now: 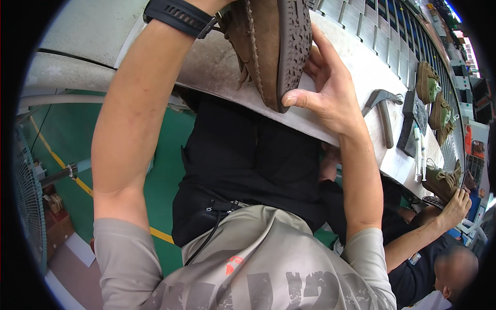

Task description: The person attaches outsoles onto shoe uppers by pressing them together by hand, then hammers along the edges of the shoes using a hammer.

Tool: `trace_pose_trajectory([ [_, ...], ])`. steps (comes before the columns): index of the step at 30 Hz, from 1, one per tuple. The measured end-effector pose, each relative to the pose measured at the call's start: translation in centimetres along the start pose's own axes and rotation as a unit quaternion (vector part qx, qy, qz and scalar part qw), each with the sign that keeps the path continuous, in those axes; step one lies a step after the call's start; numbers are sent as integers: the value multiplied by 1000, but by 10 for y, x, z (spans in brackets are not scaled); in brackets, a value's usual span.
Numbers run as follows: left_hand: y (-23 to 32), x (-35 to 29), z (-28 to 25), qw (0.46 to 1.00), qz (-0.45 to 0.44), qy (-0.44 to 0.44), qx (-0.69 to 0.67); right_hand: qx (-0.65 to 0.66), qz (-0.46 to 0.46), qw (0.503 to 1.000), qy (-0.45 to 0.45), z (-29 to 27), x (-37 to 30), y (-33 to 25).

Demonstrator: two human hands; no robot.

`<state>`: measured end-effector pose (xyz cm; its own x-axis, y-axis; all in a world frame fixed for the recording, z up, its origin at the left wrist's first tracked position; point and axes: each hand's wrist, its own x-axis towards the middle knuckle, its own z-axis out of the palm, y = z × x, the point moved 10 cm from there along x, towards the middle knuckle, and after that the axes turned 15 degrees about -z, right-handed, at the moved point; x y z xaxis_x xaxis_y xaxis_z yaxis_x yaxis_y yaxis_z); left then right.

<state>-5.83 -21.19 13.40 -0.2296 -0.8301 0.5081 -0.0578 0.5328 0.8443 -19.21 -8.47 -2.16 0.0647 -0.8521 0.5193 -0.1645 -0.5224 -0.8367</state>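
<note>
A pale worktop (212, 70) is lying under the brown shoe (266, 51), which is pointing toward the wearer (248, 243); right hand (333, 93) is clasping its sole side, cropped left hand (211, 4) I cannot tell.

Right hand (333, 95) cupped, thumb (306, 99) extended.

1. From where I stand, the head-worn fisheye looks steeply down past the shirt (289, 232) to the workbench (374, 67).
2. It sits close above: the forearms (137, 103) loom large, and the workbench's near edge slants across its view.
</note>
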Motion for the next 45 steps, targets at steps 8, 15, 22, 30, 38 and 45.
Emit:
trace_pose_trajectory([
  [8, 9, 0, 1, 997, 69, 31, 17, 62, 32, 997, 42, 3, 0, -10],
  [15, 11, -5, 2, 992, 113, -11, -52, 98, 78, 992, 27, 1, 7, 8],
  [22, 10, -4, 0, 992, 78, -26, -98, 129, 58, 988, 57, 4, 13, 3],
  [30, 8, -5, -4, 982, 92, -49, -157, 108, 90, 989, 48, 7, 14, 5],
  [38, -5, 6, -9, 991, 94, 22, -98, 82, 74, 993, 39, 12, 17, -3],
  [45, -8, 1, -16, 996, 39, 81, 2, 120, 50, 988, 86, 18, 10, -14],
])
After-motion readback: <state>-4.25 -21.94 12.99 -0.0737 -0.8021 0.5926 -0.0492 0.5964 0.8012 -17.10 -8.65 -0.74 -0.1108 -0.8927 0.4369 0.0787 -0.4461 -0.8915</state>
